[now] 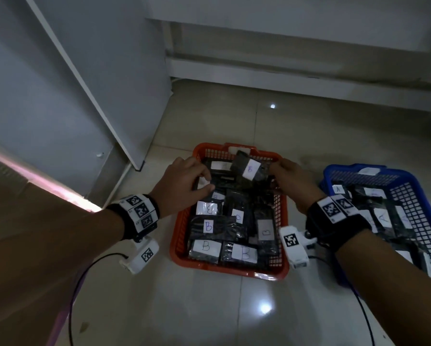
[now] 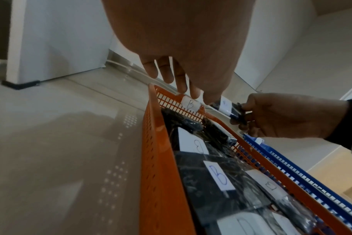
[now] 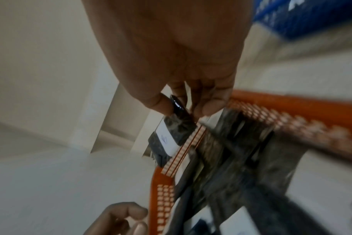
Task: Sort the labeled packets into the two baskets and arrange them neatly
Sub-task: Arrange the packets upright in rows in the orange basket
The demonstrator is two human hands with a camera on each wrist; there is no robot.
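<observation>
Fingers of the right hand pinch a B packet above the orange basket; left hand fingers pinch another packet's label.

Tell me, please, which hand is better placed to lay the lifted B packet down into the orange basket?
The right hand: it already pinches the B packet above the orange basket, while the left hand handles another packet.

Two baskets stand side by side on the floor: the B basket on the left, the A basket just to its right. Packets lie flat inside both. Over the B basket's far end, the right hand holds one packet raised and tilted; the left hand is at the far left corner. A cabinet stands behind and to the left.
</observation>
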